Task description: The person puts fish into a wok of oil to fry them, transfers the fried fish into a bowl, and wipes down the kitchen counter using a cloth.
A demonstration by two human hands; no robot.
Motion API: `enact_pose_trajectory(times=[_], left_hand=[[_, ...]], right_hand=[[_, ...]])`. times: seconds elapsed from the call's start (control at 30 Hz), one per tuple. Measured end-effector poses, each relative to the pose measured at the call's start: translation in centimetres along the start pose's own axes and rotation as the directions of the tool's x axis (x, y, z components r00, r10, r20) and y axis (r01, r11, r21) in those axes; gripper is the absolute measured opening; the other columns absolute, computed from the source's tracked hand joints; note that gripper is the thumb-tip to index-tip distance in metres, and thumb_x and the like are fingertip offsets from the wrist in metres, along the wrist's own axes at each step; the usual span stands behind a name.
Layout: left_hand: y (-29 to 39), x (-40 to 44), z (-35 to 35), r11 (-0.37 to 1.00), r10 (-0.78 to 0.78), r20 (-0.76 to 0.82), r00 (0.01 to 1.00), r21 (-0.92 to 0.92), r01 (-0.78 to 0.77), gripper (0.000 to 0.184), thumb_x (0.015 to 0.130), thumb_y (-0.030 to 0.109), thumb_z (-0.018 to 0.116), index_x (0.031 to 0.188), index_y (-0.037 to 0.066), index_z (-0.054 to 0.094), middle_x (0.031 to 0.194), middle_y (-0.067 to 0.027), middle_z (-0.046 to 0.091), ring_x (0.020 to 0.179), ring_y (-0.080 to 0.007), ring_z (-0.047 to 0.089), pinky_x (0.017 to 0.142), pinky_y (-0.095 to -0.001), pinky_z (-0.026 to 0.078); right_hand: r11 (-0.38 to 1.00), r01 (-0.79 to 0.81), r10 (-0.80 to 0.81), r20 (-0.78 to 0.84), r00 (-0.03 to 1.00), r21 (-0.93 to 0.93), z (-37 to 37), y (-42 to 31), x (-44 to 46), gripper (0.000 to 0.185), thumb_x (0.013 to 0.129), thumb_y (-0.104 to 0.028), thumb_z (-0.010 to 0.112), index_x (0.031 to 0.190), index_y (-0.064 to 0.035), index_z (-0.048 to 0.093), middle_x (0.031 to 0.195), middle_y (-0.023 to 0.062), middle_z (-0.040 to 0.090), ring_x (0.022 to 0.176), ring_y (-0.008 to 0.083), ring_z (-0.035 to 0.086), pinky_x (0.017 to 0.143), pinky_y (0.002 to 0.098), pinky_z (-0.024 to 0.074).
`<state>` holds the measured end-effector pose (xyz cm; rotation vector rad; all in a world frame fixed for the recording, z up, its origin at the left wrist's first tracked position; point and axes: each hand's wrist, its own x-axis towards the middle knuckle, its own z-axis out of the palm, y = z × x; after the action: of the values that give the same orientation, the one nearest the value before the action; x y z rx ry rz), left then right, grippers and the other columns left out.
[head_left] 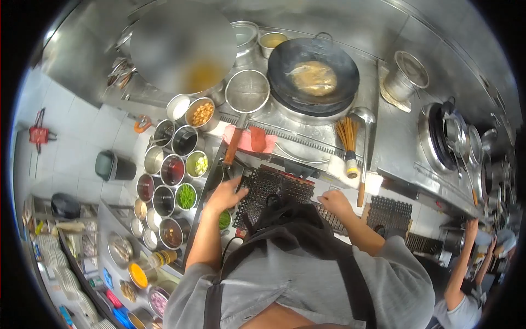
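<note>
From afar I judge a pause: golden food (313,78) sits inside the wok (346,71), before it hang left hand (223,196) (grip I cannot tell) and curled-closed right hand (336,202), which any grasp would require opened.

"What is hidden by the round blur (183,46) at upper left?"

"That cannot be told; only a yellowish smear (205,75) is left visible within it."

"Can the food (313,78) in the wok (280,77) be named?"

"No, it is shown too indistinctly."

"And the right hand (337,203)?"

"Its curled fingertips are hidden (whether anything is gripped cannot be seen). The floor mat (268,189) is partly covered by the apron (290,225)."

"The co-worker (460,312)?"

"Cut off at the bottom; whatever is handled there is too small to be identified."
</note>
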<state>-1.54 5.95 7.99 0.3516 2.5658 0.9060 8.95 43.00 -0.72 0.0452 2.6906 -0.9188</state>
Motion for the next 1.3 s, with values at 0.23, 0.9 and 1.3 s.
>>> enact_pose_trajectory(times=[0.23, 0.9, 1.3], left_hand=[[6.4, 12.8, -0.2, 0.870, 0.488, 0.083, 0.869, 0.038, -0.492, 0.050, 0.083, 0.030, 0.062, 0.117, -0.006, 0.054, 0.105, -0.0281, 0.061, 0.101, -0.0415, 0.058, 0.087, -0.0436, 0.046], [13.9, 33.7, 9.5, 0.662, 0.577, 0.017, 0.817, 0.576, -0.479, 0.019, 0.083, 0.016, 0.054, 0.088, 0.003, 0.067, 0.094, -0.0170, 0.067, 0.094, -0.0327, 0.063, 0.082, -0.0426, 0.050], [14.5, 33.8, 10.4, 0.734, 0.557, -0.025, 0.830, 0.483, -0.478, 0.020, 0.083, 0.022, 0.061, 0.085, 0.003, 0.068, 0.086, -0.0191, 0.067, 0.087, -0.0357, 0.064, 0.079, -0.0439, 0.052]], right_hand=[[0.917, -0.393, 0.400, -0.122, 0.909, 0.072, 3.6, 0.8, -6.0, 0.033, 0.086, -0.028, 0.061, 0.073, 0.0006, 0.067, 0.056, 0.0138, 0.061, 0.053, 0.0242, 0.064, 0.058, 0.0369, 0.0515], [0.503, -0.744, 0.845, -0.070, 0.530, 0.439, 12.5, -0.2, -18.8, 0.031, 0.082, -0.021, 0.056, 0.060, 0.0002, 0.060, 0.053, 0.0145, 0.060, 0.045, 0.0225, 0.060, 0.049, 0.0362, 0.0493], [0.393, -0.700, 0.887, -0.044, 0.460, 0.596, 9.8, 3.3, -15.7, 0.027, 0.082, -0.022, 0.059, 0.072, 0.0020, 0.066, 0.057, 0.0130, 0.062, 0.048, 0.0205, 0.062, 0.052, 0.0337, 0.0516]])
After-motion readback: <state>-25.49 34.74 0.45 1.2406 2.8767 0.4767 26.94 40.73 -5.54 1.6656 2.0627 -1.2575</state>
